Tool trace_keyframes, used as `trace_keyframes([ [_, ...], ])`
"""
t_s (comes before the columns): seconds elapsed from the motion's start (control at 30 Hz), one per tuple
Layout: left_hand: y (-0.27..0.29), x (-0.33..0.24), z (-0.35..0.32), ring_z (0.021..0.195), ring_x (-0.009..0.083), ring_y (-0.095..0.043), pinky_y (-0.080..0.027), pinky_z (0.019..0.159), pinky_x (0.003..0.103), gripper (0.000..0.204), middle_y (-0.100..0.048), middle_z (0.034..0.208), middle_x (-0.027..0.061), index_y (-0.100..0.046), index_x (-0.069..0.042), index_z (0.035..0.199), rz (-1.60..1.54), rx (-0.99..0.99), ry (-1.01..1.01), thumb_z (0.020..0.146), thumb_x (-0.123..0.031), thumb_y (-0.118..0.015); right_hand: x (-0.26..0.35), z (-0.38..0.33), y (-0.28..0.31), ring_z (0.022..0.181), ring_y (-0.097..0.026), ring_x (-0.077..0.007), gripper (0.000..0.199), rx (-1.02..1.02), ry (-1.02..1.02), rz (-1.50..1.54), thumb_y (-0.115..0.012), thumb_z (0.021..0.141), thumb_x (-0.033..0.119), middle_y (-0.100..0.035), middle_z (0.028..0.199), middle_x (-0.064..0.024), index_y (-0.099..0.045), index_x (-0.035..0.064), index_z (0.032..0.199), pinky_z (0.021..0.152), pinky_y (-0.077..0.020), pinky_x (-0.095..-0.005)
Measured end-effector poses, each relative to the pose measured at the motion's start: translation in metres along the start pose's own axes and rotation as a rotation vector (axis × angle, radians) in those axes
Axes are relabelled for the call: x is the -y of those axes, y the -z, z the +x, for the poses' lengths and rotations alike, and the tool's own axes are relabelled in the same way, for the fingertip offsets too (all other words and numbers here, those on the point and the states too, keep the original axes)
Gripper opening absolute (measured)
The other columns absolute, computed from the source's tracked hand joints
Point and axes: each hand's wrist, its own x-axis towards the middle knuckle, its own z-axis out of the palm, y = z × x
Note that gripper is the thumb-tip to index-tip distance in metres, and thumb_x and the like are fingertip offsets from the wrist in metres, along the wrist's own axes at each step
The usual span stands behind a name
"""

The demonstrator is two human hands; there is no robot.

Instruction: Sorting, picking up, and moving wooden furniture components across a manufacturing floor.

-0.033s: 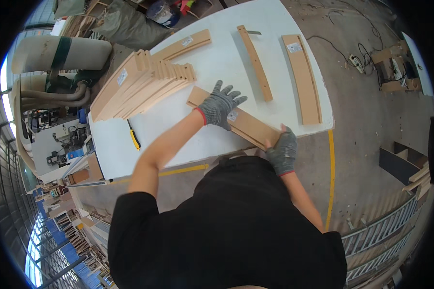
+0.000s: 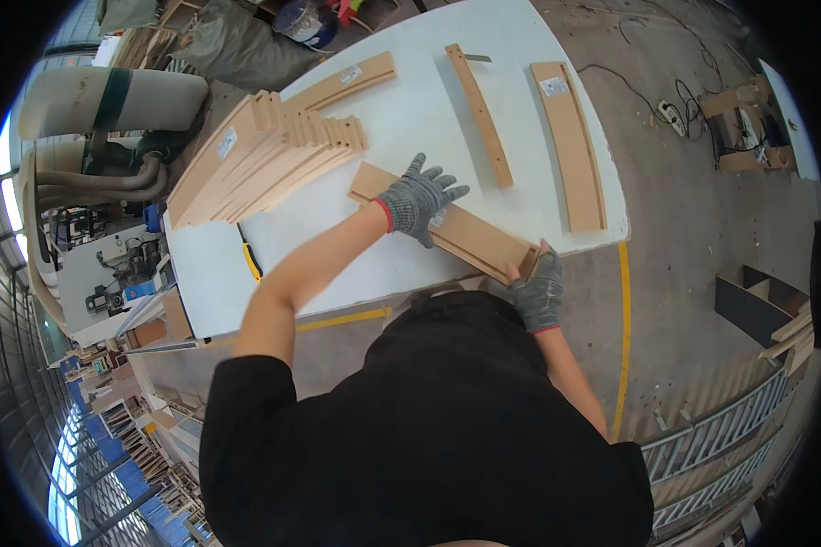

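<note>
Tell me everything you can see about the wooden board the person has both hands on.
The wooden board is a long, flat, light-brown strip, like fibreboard, lying slantwise on the white table near its front edge. The left hand, in a grey glove, presses flat on its middle; the gloved right hand grips its near end, which juts past the table edge. A small pale label shows beside the left hand.

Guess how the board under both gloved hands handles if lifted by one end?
The board looks like a flat, thick fibreboard strip, so probably stiff, little sag. It is long and narrow, so likely to tip away from a one-end grip. The left hand lies flat on it; the right hand grips its end.
</note>
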Motion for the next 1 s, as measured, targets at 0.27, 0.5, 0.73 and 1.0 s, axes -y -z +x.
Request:
trace_keyframes([
  [0.27,-0.021,-0.013,-0.005,0.108,0.0334,-0.062,-0.051,0.092,0.045,0.118,-0.059,0.124,0.0190,-0.024,-0.007,0.157,-0.113,0.271,-0.028,0.062,-0.040,-0.086,-0.032,-0.022,-0.037,0.136,-0.045,-0.0355,0.087,-0.008,-0.199,0.403,-0.078,0.081,0.019,-0.046,0.144,-0.0281,-0.031,-0.0090,0.149,0.113,-0.0377,-0.0417],
  [0.5,-0.055,-0.005,-0.067,0.109,0.0345,-0.062,-0.050,0.095,0.044,0.117,-0.059,0.125,0.0202,-0.023,-0.005,0.157,-0.149,0.196,0.083,0.062,-0.035,-0.084,-0.002,-0.016,-0.073,0.131,-0.050,-0.0400,0.089,0.129,-0.138,0.295,-0.077,0.078,0.019,-0.048,0.142,-0.0289,-0.032,-0.0064,0.150,0.112,-0.0400,-0.0420],
  [0.73,-0.105,0.071,-0.176,0.116,0.0350,-0.057,-0.042,0.104,0.045,0.105,-0.056,0.129,0.0206,-0.027,-0.005,0.155,-0.253,0.098,0.357,0.067,-0.032,-0.079,0.080,0.052,-0.172,0.130,-0.052,-0.0379,0.078,0.219,0.162,0.051,-0.073,0.078,0.020,-0.054,0.139,-0.0255,-0.042,-0.0022,0.146,0.110,-0.0424,-0.0419],
  [1.0,-0.203,0.081,-0.204,0.125,0.0413,-0.046,-0.034,0.107,0.057,0.071,-0.048,0.140,0.0210,-0.046,-0.005,0.141,-0.123,-0.799,0.773,0.078,-0.025,-0.071,0.115,0.139,-0.219,0.131,-0.053,-0.0364,0.080,0.079,0.118,0.206,-0.075,0.080,0.024,-0.055,0.140,-0.0240,-0.041,-0.0003,0.148,0.111,-0.0415,-0.0412],
])
